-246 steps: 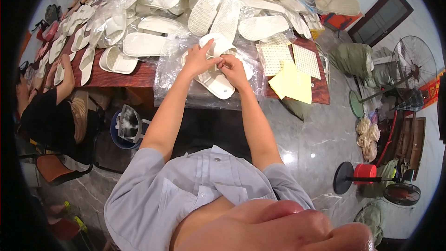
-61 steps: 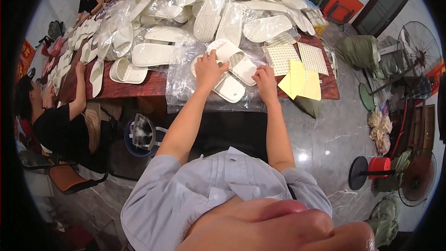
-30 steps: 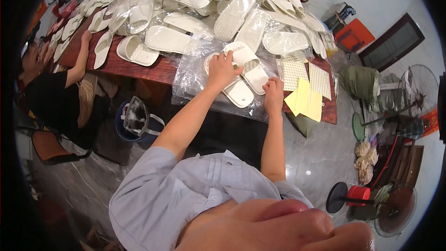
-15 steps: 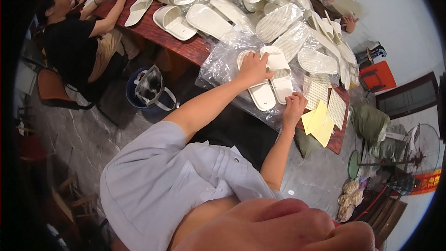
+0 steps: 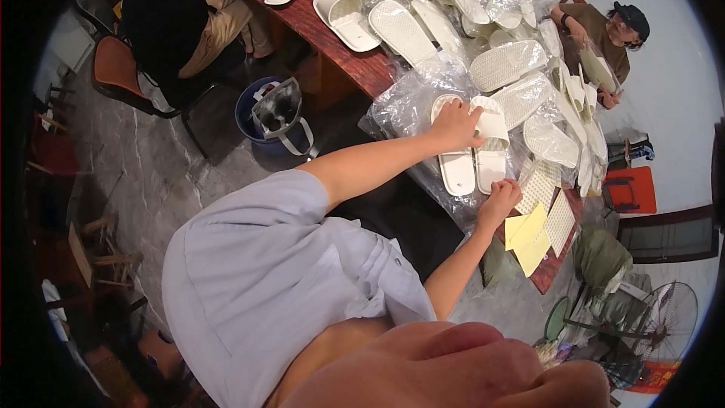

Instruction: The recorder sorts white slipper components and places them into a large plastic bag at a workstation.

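A pair of white slippers lies side by side on clear plastic at the table's near edge, the left slipper [image 5: 458, 174] carrying a small dark mark on its heel. My left hand [image 5: 456, 127] is over its strap, fingers curled round it and fingertips reaching the right slipper [image 5: 492, 136]. By the right slipper's heel, my right hand [image 5: 502, 199] has its fingers bunched together; whatever they pinch is too small to make out. Yellow sheets [image 5: 529, 240] and a white sheet with rows of small marks [image 5: 559, 223] lie beside that hand.
A heap of white slippers [image 5: 510, 64], many in clear bags, covers the red-brown table [image 5: 340, 53]. One person sits at left on a chair [image 5: 121, 68]; another at far right handles a slipper. A blue bucket [image 5: 253, 117] and a standing fan [image 5: 668, 317] are on the floor.
The whole view has shifted, so the table and slippers sit further right and lower. Both my hands keep their places at the slipper pair. The far-right person's slipper is held lower.
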`<state>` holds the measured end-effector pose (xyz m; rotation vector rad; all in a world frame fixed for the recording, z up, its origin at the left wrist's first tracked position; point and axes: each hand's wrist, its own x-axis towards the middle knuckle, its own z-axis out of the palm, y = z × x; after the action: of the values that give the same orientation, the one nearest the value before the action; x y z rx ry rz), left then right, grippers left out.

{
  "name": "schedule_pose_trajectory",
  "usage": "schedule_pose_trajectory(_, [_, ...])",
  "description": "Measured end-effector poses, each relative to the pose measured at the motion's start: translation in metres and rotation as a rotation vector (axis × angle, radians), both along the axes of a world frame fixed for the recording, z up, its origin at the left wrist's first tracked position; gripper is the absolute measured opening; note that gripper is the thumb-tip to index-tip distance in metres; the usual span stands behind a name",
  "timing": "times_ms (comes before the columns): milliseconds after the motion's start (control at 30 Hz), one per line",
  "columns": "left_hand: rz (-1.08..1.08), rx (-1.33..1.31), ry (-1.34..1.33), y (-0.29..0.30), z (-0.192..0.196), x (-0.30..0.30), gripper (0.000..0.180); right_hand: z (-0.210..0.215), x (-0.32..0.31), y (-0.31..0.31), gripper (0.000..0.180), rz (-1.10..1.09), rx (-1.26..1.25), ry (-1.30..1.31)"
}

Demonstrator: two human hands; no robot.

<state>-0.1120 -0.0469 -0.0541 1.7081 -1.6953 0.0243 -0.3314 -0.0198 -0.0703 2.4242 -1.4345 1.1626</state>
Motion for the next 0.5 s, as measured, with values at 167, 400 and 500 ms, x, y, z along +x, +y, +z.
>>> schedule_pose_trajectory(167, [0.007,0.026,-0.001,0.0,0.0023,0.0061,0.07,0.0021,0.0057,0.0013,0.014,-0.022,0.045,-0.042])
schedule_pose_trajectory(400, [0.006,-0.013,0.018,-0.0006,-0.0008,0.0035,0.071,0.0013,0.0014,0.0016,0.012,0.016,-0.005,-0.088])
schedule_pose_trajectory(500, [0.007,0.002,0.017,0.0005,0.0,0.0027,0.073,0.0013,0.0008,0.0031,0.012,0.053,-0.045,-0.098])
